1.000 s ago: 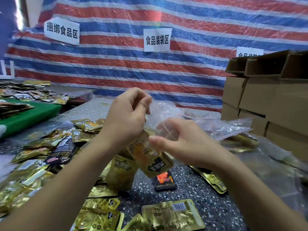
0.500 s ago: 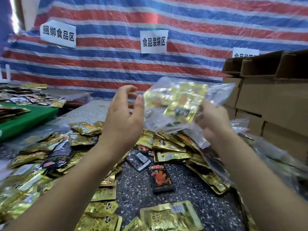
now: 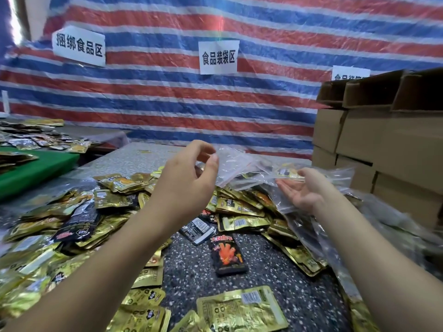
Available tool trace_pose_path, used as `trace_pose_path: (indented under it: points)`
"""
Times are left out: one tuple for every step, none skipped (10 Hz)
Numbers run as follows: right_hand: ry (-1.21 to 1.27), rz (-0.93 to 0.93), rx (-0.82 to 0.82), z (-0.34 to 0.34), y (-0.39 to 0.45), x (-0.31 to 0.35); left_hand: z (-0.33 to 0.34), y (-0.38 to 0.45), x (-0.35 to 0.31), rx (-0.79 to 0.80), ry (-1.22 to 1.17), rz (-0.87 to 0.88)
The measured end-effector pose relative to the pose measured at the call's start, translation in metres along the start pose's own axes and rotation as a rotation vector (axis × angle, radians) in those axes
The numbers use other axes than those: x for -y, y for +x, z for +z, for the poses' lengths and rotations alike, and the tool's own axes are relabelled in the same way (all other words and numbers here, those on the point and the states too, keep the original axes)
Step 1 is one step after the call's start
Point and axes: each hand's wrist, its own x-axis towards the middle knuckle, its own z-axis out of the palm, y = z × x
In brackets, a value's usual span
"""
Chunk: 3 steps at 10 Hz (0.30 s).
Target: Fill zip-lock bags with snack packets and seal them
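speckled table [image 3: 251, 298], both hands [image 3: 184, 180] empty above snack packets [image 3: 242, 310].

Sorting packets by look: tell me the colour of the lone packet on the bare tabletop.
Black packet with orange-red print; head view.

Two bare forearms, left hand [image 3: 184, 180], right hand [image 3: 303, 192], no sleeves

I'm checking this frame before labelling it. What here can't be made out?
- Third wall sign, head view: lower part hidden by the cardboard boxes.
- Pile of clear bags: whether the filled one is sealed, blurred and crumpled.
- Left hand: fingers curled, but palm faces away, so any contact with a bag is unclear.
- Right hand: open; touching plastic or not, unclear.
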Motion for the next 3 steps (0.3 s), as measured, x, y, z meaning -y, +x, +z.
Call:
trace_pose_path:
  points:
    - [-0.035,0.005,0.015,0.001,-0.007,-0.001,0.0,0.0,-0.001,0.006,0.024,0.032]
    - [-0.117,0.022,0.015,0.001,-0.012,-0.004,0.0,-0.001,0.001,0.005,0.016,0.064]
    - [-0.218,-0.006,0.015,0.002,-0.021,-0.006,0.001,-0.002,0.002,-0.004,0.029,0.085]
